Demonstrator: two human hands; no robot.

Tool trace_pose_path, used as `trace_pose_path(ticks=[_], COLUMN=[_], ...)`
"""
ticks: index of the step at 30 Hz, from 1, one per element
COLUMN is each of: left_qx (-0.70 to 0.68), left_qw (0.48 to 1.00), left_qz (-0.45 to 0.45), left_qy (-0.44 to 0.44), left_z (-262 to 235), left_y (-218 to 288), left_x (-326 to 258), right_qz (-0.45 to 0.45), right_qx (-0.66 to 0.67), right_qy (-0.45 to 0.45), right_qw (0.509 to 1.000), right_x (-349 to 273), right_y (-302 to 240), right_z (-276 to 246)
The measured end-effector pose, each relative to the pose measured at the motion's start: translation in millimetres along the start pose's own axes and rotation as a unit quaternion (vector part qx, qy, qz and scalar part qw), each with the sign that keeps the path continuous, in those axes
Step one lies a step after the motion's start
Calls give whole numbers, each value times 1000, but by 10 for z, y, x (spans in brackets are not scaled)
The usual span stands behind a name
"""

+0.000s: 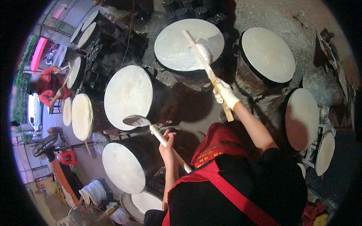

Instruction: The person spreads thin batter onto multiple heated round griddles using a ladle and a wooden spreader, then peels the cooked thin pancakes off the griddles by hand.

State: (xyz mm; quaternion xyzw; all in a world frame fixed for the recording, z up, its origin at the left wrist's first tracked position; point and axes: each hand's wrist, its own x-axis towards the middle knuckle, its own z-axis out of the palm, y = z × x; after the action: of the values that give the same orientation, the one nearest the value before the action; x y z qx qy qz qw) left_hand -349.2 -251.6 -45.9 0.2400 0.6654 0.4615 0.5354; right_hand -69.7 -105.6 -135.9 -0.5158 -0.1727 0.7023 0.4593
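Note:
My right hand (225, 94), in a white glove, grips a long wooden stick (206, 67) whose batter-smeared far end rests on a round pale sheet spread over a black drum (177, 49). My bare left hand (167, 145) holds the white handle of a metal ladle (136, 121). Its bowl hovers at the lower edge of another white-covered drum (128, 96). I wear a red apron over a black top.
Several more black drums with pale round sheets stand around: far right (268, 52), right (301, 118), lower left (123, 165). A person in red (49, 88) works at drums on the left. Fans and a red stool (68, 156) stand at lower left.

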Motion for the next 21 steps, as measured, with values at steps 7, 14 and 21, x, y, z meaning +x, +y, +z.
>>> trace_pose_path(ticks=[7, 14, 21], left_qx=[12, 63, -25], left_qw=[1000, 997, 999], left_qz=[23, -14, -33], left_qy=[1, 29, 13], left_z=[685, 1192, 1625], left_y=[123, 211, 188], left_x=[75, 72, 27], right_qz=[63, 81, 20], right_qx=[-50, -119, -41], right_qy=[-127, -121, -116], right_qw=[989, 982, 992], right_x=[123, 324, 926], right_y=[-224, -949, -1552], right_z=[37, -1151, -1194])
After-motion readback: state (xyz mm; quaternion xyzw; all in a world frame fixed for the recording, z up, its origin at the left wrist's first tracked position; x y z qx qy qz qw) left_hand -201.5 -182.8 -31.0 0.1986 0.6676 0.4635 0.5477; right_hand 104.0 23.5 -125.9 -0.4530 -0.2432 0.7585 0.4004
